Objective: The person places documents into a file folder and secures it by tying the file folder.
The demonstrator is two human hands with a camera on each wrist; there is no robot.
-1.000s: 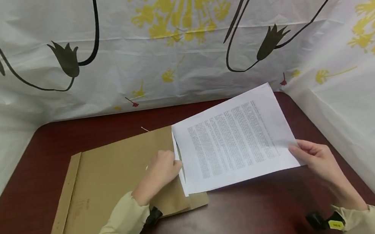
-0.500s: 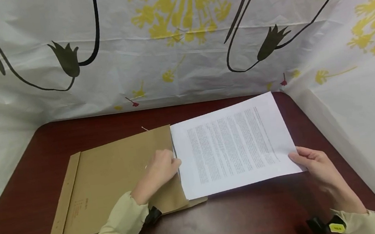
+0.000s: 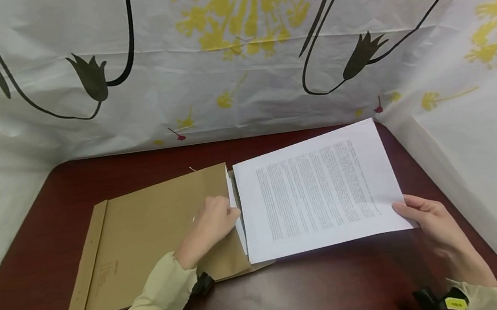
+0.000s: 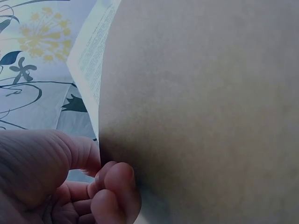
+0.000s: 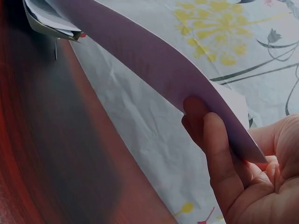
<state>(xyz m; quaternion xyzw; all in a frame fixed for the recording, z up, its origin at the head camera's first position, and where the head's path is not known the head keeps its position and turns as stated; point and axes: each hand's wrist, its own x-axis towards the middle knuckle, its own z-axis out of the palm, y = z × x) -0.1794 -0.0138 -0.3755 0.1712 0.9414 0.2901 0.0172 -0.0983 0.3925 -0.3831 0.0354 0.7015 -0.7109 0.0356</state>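
A brown kraft paper envelope (image 3: 157, 235) lies on the table, its mouth facing right. My left hand (image 3: 212, 224) pinches the upper panel at that mouth, thumb on one side and curled fingers on the other, as the left wrist view shows. White paper shows inside the opening. My right hand (image 3: 432, 219) holds printed sheets of paper (image 3: 316, 193) by the lower right corner, thumb on top and fingers beneath. Their left edge lies right at the envelope's mouth. In the right wrist view the sheets (image 5: 140, 56) bow and stand above the table.
The dark red-brown table (image 3: 312, 289) has a rounded far edge. A white curtain (image 3: 157, 104) with yellow and dark flower prints hangs behind it and along both sides. A thin white string (image 3: 193, 169) sticks out past the envelope's far edge.
The sheets first came down and left over the envelope's mouth, then shifted right with my right hand, uncovering the opening. My left hand has stayed at the mouth.
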